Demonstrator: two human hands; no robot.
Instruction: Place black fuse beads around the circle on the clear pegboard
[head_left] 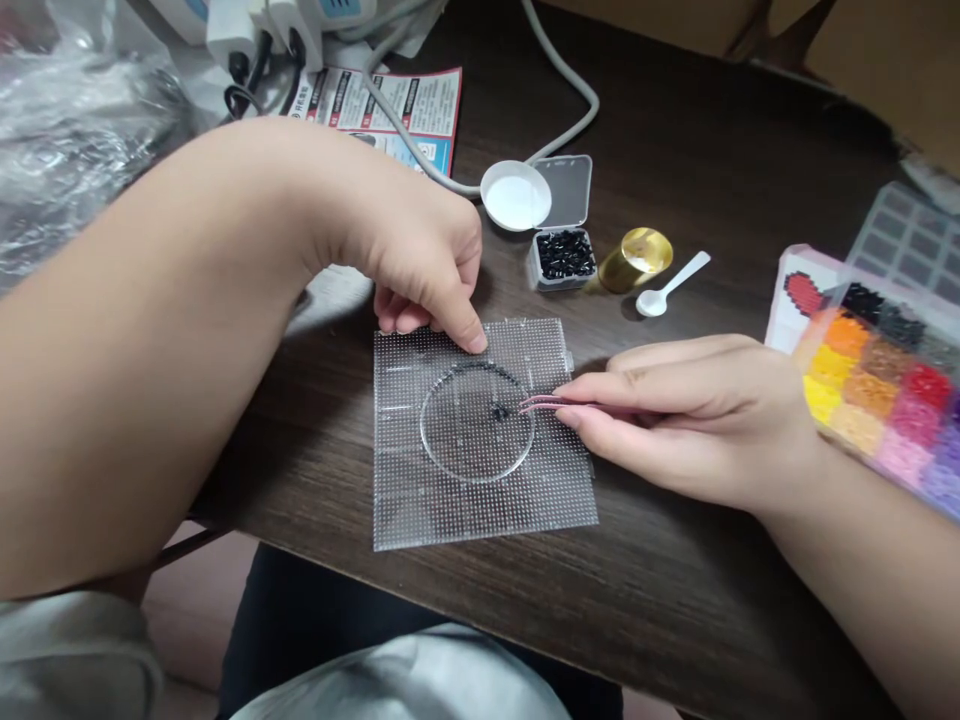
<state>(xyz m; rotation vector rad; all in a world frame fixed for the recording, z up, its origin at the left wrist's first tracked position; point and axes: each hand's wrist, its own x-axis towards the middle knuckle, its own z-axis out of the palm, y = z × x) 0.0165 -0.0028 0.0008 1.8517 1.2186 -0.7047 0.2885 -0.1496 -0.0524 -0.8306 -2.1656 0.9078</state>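
Observation:
A clear square pegboard [420,500] lies near the table's front edge. My left hand [431,265] grips its far edge, thumb pressed on top and fingers curled behind. On the board sits a clear ring [450,472]; dark beads line its far arc. A small clump of black beads [499,411] rests inside the ring, right of its middle. My right hand [697,420] pinches pink tweezers [551,403] at the board's right side. Their tips are apart, just right of the clump; I cannot make out a bead between them.
Behind the board stand an open box of black beads [564,256], a white round dish [516,195], a gold cylinder [636,260] and a white spoon [673,284]. A compartment case of coloured beads [885,390] is at right. A grey cable [577,125], leaflet [420,100] and plastic wrap [82,150] lie behind.

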